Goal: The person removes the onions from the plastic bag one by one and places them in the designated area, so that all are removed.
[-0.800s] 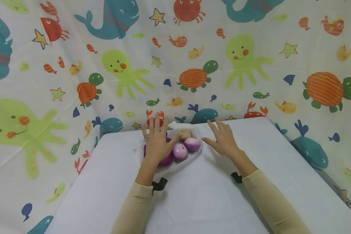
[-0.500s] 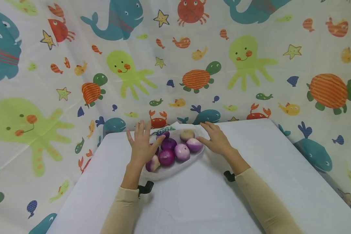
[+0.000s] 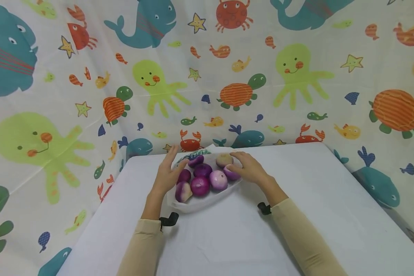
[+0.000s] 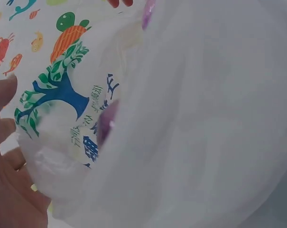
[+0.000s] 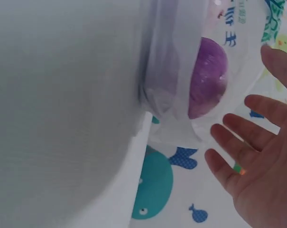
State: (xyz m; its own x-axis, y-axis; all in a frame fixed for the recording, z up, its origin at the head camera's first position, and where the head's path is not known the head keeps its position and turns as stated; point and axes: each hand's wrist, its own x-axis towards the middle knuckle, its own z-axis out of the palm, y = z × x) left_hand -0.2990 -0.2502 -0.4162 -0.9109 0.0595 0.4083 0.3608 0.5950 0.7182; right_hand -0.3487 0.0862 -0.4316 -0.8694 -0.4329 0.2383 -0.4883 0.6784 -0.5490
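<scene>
Onions (image 3: 200,186) with round, glossy skins, from deep purple to pale lilac, sit clustered in a crumpled white plastic bag (image 3: 193,208) near the far edge of a white-covered table (image 3: 220,249). One round beige vegetable (image 3: 224,160) lies at the far right of the cluster. The person's bare left hand (image 3: 165,175) is raised at the bag's left side, thumb toward the onions, its grip slack (whether it touches the plastic cannot be told). The bare right hand (image 3: 250,168) is at the bag's right side, fingers loosely spread and holding nothing, partly hiding the rightmost lilac onion; in the right wrist view, its fingertips appear apart from a purple onion. Green-and-blue tree printing (image 4: 62,97) marks the bag's far side. Beyond the table's far edge hangs a white curtain (image 3: 196,97) printed with colourful sea animals.
</scene>
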